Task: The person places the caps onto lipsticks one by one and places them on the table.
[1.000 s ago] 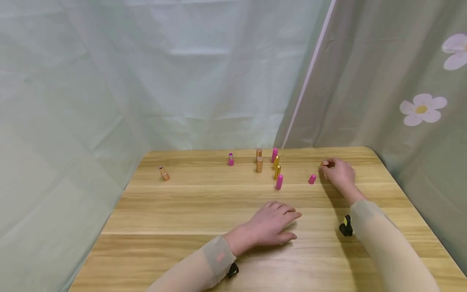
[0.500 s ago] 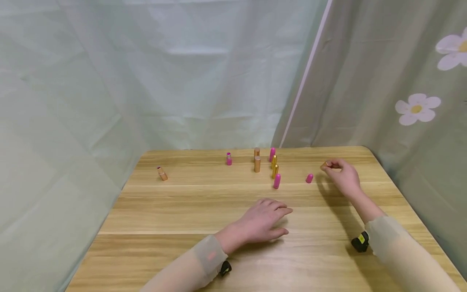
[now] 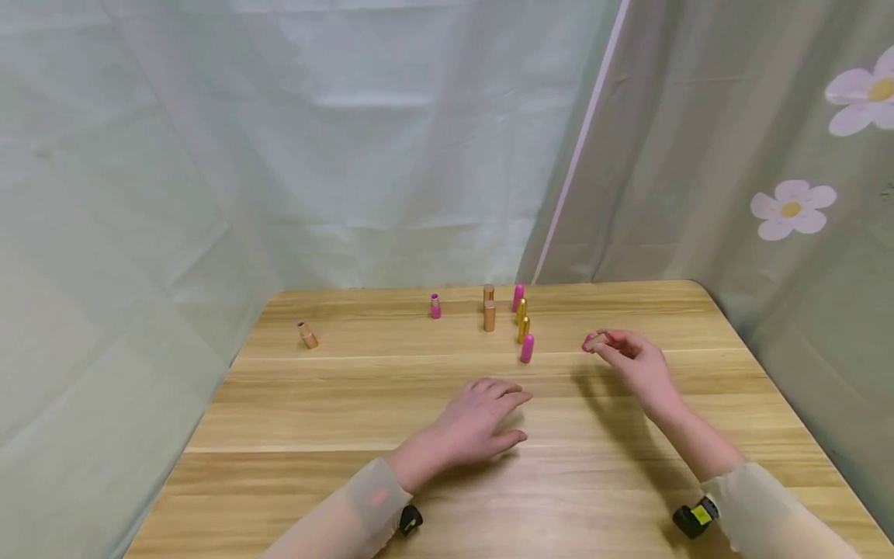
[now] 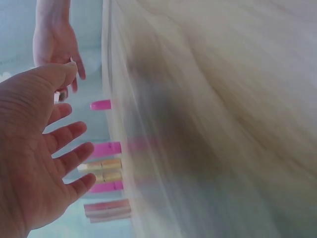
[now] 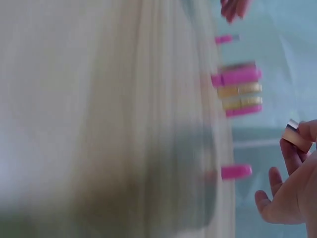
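Note:
My right hand [image 3: 644, 376] pinches a rose-gold lipstick cap [image 3: 597, 341] between thumb and fingers, raised above the table at the right. In the right wrist view the cap [image 5: 296, 139] lies tilted, one end silvery. Just behind it in the head view, a short pink lipstick cap [image 3: 587, 342] is partly hidden; the right wrist view shows this pink cap [image 5: 236, 172] upright on the table. My left hand [image 3: 475, 419] hovers low over the middle of the table, holding nothing. Its fingers are spread and relaxed in the left wrist view.
Upright pink lipsticks [image 3: 527, 348] and gold lipsticks [image 3: 524, 330] form a row right of centre, beside rose-gold lipsticks [image 3: 489, 317]. An uncapped pink lipstick [image 3: 435, 307] and an uncapped rose-gold lipstick [image 3: 307, 335] stand farther left. A curtain [image 3: 391, 155] hangs behind the wooden table [image 3: 314, 419].
My right hand has lifted the rose-gold cap from the far right and brought it left and nearer, close to the pink cap. The left hand has drifted slightly left.

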A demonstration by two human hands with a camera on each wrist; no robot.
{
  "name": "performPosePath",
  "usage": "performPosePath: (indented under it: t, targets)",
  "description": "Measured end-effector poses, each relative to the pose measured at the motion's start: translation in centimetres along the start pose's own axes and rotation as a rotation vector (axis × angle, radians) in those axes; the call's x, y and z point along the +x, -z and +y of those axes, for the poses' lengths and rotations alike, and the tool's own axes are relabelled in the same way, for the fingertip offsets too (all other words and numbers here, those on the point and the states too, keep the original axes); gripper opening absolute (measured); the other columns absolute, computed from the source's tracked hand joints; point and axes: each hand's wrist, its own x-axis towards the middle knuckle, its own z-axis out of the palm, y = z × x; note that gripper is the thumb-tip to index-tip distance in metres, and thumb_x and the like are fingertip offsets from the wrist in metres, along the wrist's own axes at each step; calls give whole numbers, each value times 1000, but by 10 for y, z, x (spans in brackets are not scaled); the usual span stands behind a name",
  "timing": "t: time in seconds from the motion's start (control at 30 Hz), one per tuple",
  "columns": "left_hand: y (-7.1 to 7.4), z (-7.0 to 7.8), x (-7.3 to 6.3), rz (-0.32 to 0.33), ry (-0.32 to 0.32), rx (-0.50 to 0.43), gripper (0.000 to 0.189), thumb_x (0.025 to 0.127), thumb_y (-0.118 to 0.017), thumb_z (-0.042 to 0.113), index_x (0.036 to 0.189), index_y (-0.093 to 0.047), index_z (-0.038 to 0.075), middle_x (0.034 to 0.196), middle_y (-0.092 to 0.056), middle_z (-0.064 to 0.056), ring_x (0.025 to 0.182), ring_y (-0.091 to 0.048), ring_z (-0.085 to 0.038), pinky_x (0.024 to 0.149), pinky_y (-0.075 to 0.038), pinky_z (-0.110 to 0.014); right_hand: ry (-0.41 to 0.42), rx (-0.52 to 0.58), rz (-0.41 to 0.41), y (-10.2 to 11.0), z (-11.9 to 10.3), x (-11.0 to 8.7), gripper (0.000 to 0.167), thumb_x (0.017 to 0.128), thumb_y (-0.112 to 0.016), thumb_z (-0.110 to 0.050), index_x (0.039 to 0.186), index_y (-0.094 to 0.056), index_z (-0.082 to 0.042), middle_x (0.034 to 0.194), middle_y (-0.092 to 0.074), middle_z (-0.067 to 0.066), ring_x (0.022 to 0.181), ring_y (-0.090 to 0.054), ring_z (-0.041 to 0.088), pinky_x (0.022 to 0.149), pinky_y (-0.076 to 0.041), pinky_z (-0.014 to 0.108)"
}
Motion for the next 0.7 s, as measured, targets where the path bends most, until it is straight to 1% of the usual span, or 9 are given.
performPosePath:
  t: [0.1,0.17,0.23,0.27,0.33,0.43,0.53,0.6,0.7]
  targets:
    - [-1,-5,-6,18,26,-27,61,100,-62,48,152,-49,19,151,-52,-1,139,-46,-24,116,-34,-47,-66,109,-20,-12,0,-10,52,99,-71,-31,133,-59,7,116,-70,-5,104,-59,0,88,-47,13]
    - [-1,-9,-8,31,37,-32,61,100,-63,47,152,-49,18,151,-52,-1,138,-47,-24,115,-36,-48,-118,190,-30,-18,0,-16,52,99,-70,-29,134,-58,7,116,-70,-9,105,-59,-1,94,-48,17]
    - [-1,-11,-10,37,46,-33,61,100,-63,47,152,-49,18,150,-52,-2,137,-48,-24,115,-36,-48,-177,288,-50,-24,0,-21,50,100,-69,-29,135,-57,6,113,-68,-12,107,-60,2,101,-47,24]
    - [-1,-12,-11,40,49,-33,61,100,-63,47,152,-50,17,150,-52,-2,137,-48,-24,115,-36,-48,-207,340,-60,-27,1,-24,47,101,-68,-28,134,-58,4,112,-68,-13,108,-60,2,104,-47,27]
    - [0,-14,-14,45,59,-34,60,100,-63,46,151,-50,18,150,-53,-3,137,-49,-24,115,-36,-47,-264,454,-82,-31,0,-27,40,102,-66,-26,131,-59,0,109,-69,-11,109,-62,6,108,-45,34]
    - [1,-17,-18,56,69,-52,59,100,-63,45,151,-51,17,150,-53,-3,136,-49,-25,115,-36,-47,-339,601,-93,-38,-1,-31,23,104,-63,-20,121,-62,-6,103,-70,-7,108,-64,9,111,-43,36]
    - [2,-21,-23,64,82,-72,58,100,-63,45,150,-51,18,150,-53,-3,136,-49,-24,114,-37,-48,-373,683,-95,-43,-2,-34,7,105,-61,-15,109,-66,-12,97,-72,-6,102,-66,9,110,-44,36]
    - [3,-24,-27,70,94,-84,58,101,-63,45,150,-51,18,150,-53,-2,136,-49,-24,114,-37,-48,-382,709,-89,-45,-2,-35,8,104,-61,-13,103,-68,-15,96,-72,-5,100,-67,8,109,-45,36]
    - [5,-31,-33,93,110,-109,57,100,-65,43,149,-53,17,148,-54,-3,135,-50,-25,112,-39,-48,-384,721,-79,-48,-2,-35,13,104,-60,-12,98,-71,-17,96,-73,-6,99,-67,8,108,-46,36]
